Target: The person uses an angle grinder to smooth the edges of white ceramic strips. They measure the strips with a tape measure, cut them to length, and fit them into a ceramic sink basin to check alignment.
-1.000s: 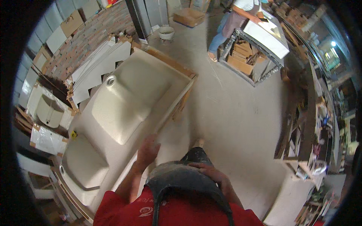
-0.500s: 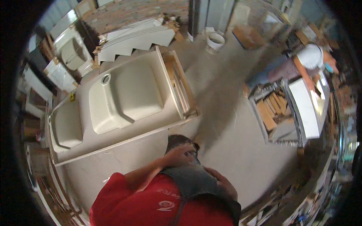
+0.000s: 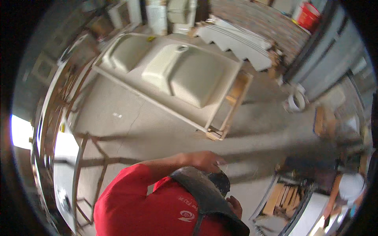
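Observation:
In front of my body, my left hand (image 3: 206, 160) reaches forward with its fingers bent inward. A small pale spot shows at its fingertips, and I cannot make out what it is. My right hand (image 3: 235, 206) hangs low beside the grey apron (image 3: 201, 187), which hides part of it. Its fingers look bent, and their grip is unclear. I wear a red shirt. Farther off lies a cream sink countertop (image 3: 224, 100) with two raised basin shapes. It rests on a wooden frame (image 3: 236, 100), apart from both hands.
At lower right a co-worker (image 3: 350, 188) bends over a white panel (image 3: 309, 214) beside a frame holding wood offcuts (image 3: 284, 198). A white board on a metal stand (image 3: 65, 169) is at left. White stepped panels (image 3: 236, 41) lean by the brick wall; a bucket (image 3: 296, 101) stands near grey doors.
The view has swung left, so the countertop and the co-worker sit differently in it. My left hand has moved forward, away from the apron. The white board on its stand has come into view.

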The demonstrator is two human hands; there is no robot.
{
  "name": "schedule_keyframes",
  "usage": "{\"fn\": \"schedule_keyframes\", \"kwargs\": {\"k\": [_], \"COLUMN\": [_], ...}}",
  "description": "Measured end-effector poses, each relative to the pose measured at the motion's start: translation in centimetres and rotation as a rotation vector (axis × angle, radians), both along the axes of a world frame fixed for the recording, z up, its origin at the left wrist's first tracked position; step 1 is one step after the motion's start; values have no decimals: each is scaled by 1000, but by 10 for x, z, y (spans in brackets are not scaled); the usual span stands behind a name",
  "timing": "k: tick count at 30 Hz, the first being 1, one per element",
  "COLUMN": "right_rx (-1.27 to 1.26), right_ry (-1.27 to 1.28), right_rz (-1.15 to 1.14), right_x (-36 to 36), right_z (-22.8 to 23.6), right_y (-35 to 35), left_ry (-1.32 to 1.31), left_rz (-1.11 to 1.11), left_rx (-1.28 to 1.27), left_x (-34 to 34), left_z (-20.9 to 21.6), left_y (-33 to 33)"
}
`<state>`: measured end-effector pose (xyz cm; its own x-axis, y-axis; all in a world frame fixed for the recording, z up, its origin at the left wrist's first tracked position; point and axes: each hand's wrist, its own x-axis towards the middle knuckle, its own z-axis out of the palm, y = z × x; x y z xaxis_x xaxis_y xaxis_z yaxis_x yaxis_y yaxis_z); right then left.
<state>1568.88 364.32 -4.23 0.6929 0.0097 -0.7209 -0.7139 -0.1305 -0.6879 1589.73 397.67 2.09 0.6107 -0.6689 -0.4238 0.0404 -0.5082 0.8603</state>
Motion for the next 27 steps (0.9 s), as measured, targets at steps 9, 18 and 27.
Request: {"fn": "schedule_keyframes", "kwargs": {"k": [9, 18, 27], "right_rx": [97, 49, -74], "right_ry": [-155, -37, 268], "right_rz": [88, 163, 79], "right_x": [126, 184, 198], "right_z": [-12, 8, 60], "right_y": [33, 193, 392], "left_ry": [-205, -543, -664], "left_rz": [793, 949, 721], "left_rx": [325, 527, 1163], "left_x": [-70, 135, 440], "left_z": [21, -39, -120], "left_y": [193, 461, 655]}}
